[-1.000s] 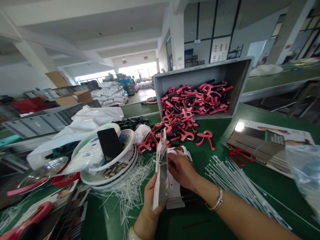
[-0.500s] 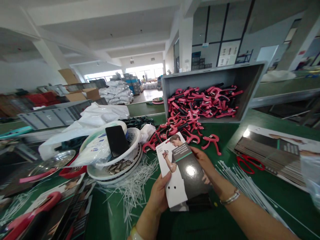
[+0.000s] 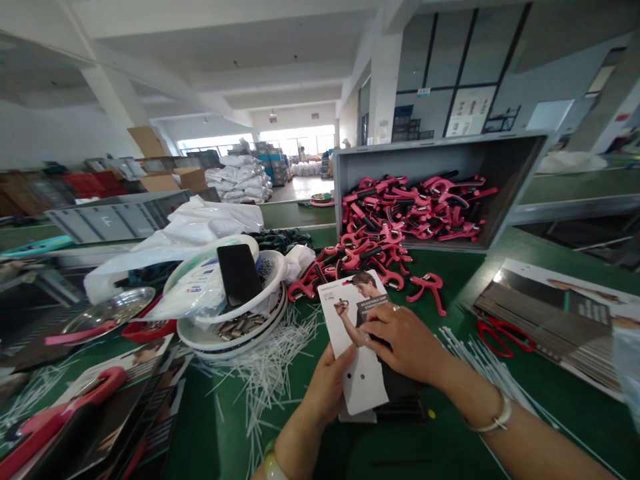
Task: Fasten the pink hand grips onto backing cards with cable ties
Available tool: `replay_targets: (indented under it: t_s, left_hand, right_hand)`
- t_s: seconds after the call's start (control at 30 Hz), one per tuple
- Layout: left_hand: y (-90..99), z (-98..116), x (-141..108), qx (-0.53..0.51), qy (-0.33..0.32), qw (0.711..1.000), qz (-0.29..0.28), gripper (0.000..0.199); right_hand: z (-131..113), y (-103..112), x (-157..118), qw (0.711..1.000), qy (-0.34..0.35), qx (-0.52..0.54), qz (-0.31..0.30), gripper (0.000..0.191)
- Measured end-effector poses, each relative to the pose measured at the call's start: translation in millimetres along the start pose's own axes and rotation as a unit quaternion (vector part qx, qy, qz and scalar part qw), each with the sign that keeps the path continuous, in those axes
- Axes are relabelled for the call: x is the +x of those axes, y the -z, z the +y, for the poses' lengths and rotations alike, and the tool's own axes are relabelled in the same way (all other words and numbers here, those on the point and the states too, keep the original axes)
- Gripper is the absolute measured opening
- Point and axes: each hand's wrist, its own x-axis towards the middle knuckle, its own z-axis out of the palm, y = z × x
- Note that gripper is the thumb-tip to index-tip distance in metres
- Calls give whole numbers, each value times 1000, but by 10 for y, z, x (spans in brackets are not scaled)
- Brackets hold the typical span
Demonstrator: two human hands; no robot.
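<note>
A white printed card (image 3: 353,340), with a photo of a person squeezing a hand grip and two small punched holes near its lower end, is held low over the green counter (image 3: 450,447), tilted toward the wearer. The left hand (image 3: 325,390) is curled around the card's lower left edge from beneath, palm up and fingers hidden behind it, with a beaded bangle (image 3: 273,468) on the wrist. The right hand (image 3: 405,343) comes across from the right, palm down and partly closed, its fingers bent over the card's face near the photo, and a metal bangle (image 3: 495,420) sits on that forearm. Under the card and right hand lies a dark packet (image 3: 397,393). Just beyond the card, red-and-black hand grips (image 3: 350,270) spill across the counter from a tipped grey crate (image 3: 440,160) that holds many more. Left of the hands, loose white plastic strips (image 3: 265,367) surround a stack of white plates (image 3: 230,347) carrying small metal parts (image 3: 240,325) and a black phone (image 3: 239,275). To the right lie red-handled scissors (image 3: 503,337) beside a stack of printed cards (image 3: 550,320).
</note>
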Motion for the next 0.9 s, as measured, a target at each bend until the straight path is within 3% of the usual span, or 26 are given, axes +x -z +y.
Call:
replay_targets:
  t_s: [0.27, 0.47, 0.6, 0.8, 0.9]
  left_hand:
    - [-9, -22, 18, 27, -3, 1000, 12, 51]
    - [-2, -16, 26, 26, -5, 1000, 0, 51]
    - [-8, 3, 14, 24, -20, 999, -18, 54]
    - [-4, -6, 18, 21, -30, 999, -16, 61]
    - [-15, -7, 18, 25, -31, 999, -19, 66]
  right_hand:
    - [119, -331, -56, 992, 88, -71, 54, 14]
    - [152, -343, -67, 990, -23, 90, 104, 15]
    - [105, -230, -78, 978, -38, 164, 124, 17]
    - [63, -146, -205, 969, -134, 157, 138, 14]
    - [46, -132, -262, 987, -77, 104, 94, 11]
